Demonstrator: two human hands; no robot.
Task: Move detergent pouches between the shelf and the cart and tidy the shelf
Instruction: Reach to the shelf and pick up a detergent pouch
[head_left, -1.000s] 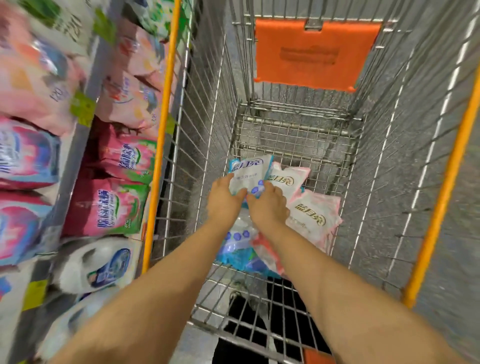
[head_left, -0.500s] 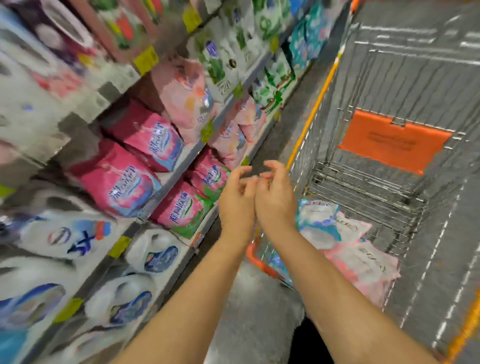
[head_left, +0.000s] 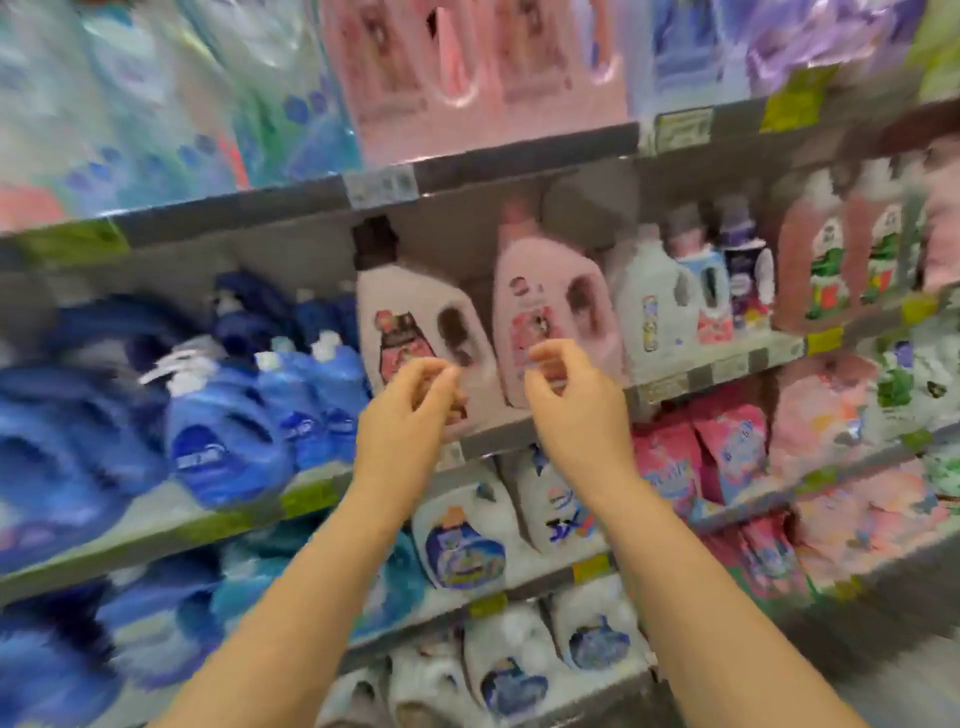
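I face the store shelf (head_left: 519, 156), blurred by motion. My left hand (head_left: 410, 410) and my right hand (head_left: 571, 400) are raised side by side in front of the middle shelf, fingers curled and apart, holding nothing. Behind them stand a pale pink jug with a black cap (head_left: 410, 332) and a pink detergent jug (head_left: 550, 306). Pink detergent pouches (head_left: 701, 462) fill the lower shelves at the right. The cart is out of view.
Blue detergent bottles (head_left: 218, 441) crowd the middle shelf at the left. White jugs (head_left: 462, 545) stand on the shelves below my hands. Large pink and blue packs (head_left: 467, 67) sit on the top shelf. More white and pink bottles (head_left: 691, 291) line the right.
My hands let go of the pouches in the cart, lifted out and swung left to the shelf. The view turned from the cart to the shelf; the hands have spread slightly apart.
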